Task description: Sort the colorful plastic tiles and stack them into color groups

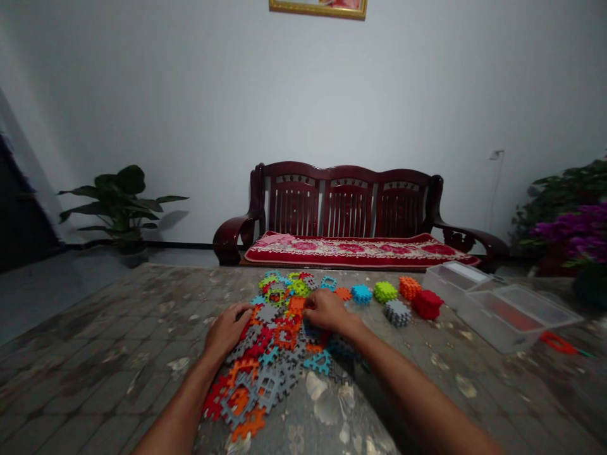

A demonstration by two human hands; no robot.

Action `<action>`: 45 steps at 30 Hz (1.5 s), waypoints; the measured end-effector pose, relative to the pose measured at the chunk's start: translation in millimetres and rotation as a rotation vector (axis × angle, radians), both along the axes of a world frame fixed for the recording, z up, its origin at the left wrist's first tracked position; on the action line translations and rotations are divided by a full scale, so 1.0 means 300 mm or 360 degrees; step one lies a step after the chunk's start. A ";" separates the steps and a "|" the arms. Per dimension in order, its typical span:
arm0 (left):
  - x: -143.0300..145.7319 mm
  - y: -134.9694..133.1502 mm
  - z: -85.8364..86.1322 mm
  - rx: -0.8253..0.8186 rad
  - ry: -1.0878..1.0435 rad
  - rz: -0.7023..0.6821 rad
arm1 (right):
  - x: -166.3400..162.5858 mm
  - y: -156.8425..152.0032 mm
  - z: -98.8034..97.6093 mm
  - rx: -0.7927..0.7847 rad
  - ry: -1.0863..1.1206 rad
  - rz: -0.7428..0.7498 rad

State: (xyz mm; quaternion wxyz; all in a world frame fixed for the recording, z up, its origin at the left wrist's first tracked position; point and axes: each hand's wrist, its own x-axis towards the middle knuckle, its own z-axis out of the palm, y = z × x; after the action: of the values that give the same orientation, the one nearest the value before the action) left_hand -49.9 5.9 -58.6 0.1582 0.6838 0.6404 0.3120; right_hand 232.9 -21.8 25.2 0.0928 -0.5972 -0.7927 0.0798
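Table (118, 354), loose tiles (265, 373), five stacks (397, 312), two boxes (516, 316)

Before me the loose tiles (265, 370) run red, orange, grey, blue and green — then a blue stack (361, 294), a green stack (385, 291), an orange stack (410, 287), a grey stack (397, 312), a red stack (427, 304). My tabletop (118, 344) is mottled grey-brown, stone-patterned.

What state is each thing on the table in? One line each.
loose pieces, scattered flat in a pile
colour stacks, five, upright, one colour each
clear containers, side by side, nearer one holds something red
left hand, palm down on the pile
right hand, fingertips on pieces, grip unclear
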 end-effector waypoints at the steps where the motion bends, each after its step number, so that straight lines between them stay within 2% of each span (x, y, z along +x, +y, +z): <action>1: 0.001 -0.001 0.000 0.0001 -0.0003 -0.0004 | -0.033 0.003 0.006 -0.0003 -0.0081 -0.0051; 6: 0.008 -0.009 0.007 0.0015 -0.0009 0.0004 | -0.121 0.020 0.027 -0.0074 -0.0308 -0.0208; 14: 0.026 -0.029 0.039 -0.0006 0.0048 0.0050 | -0.146 0.008 0.000 -0.0052 -0.0216 -0.0194; 18: 0.027 -0.032 0.041 -0.0002 0.0053 0.0038 | -0.078 0.003 0.016 0.0004 -0.0082 -0.0146; 21: 0.026 -0.030 0.039 0.0005 0.0047 0.0021 | 0.013 -0.012 0.023 0.0185 0.0190 -0.0114; 24: 0.026 -0.031 0.037 0.0004 0.0067 0.0038 | 0.111 -0.047 -0.006 0.0403 0.0357 -0.0116; 26: 0.027 -0.032 0.037 0.0009 0.0079 0.0051 | 0.166 -0.078 -0.046 0.0447 0.0377 -0.0113; 29: 0.026 -0.033 0.038 0.0008 0.0081 0.0067 | 0.221 -0.121 -0.106 0.0357 0.0387 -0.0146; 32: 0.022 -0.028 0.035 0.0005 0.0070 0.0066 | 0.235 -0.146 -0.131 0.0259 0.0407 -0.0297; 35: 0.016 -0.019 0.027 0.0016 0.0041 0.0031 | 0.217 -0.154 -0.116 0.0167 0.0372 -0.0394; 39: 0.012 -0.014 0.020 0.0035 0.0016 0.0009 | 0.175 -0.154 -0.076 0.0069 0.0198 -0.0376; 45: 0.015 -0.018 0.026 -0.0004 0.0051 0.0035 | 0.131 -0.164 -0.049 0.0083 0.0002 -0.0345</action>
State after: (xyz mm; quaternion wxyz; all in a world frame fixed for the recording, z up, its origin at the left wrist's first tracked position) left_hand -45.3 0.6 -50.7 0.1453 0.6815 0.6507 0.3018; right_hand 272.1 -70.9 10.6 0.1171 -0.6767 -0.7253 0.0490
